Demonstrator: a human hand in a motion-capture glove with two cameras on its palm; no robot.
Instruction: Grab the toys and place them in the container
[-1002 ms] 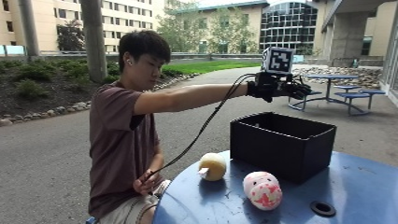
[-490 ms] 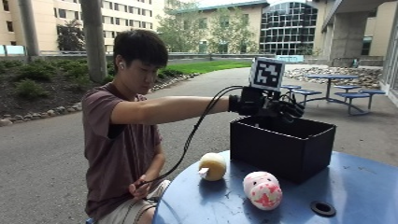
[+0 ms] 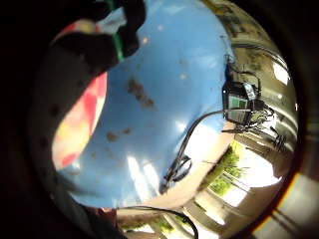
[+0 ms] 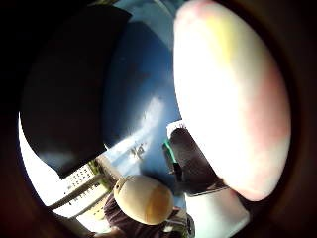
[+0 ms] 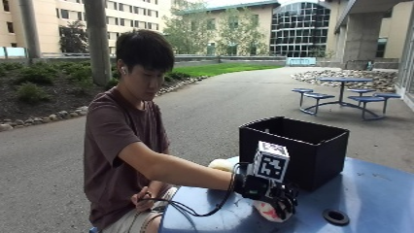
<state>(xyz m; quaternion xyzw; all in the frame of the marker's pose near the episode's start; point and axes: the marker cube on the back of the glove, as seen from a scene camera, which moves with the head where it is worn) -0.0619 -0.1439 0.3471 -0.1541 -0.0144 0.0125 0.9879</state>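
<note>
The gloved right hand point(image 5: 275, 196) has dropped from above the black container point(image 5: 294, 150) onto the pink toy point(image 5: 268, 211) on the blue bench point(image 5: 369, 194), fingers curling round it, pickup starting.

A black glove is worn on the right hand point(image 5: 275, 194). The toy point(image 5: 267, 211) under it is coloured white with pink-red patches and some yellow. A cream toy point(image 4: 142, 199), a black container point(image 5: 294, 150) and a blue table point(image 5: 369, 189) are seen.

Two toys point(image 4: 233, 94) point(image 4: 143, 198), one black container point(image 5: 292, 148), one blue table point(image 5: 375, 194)
</note>
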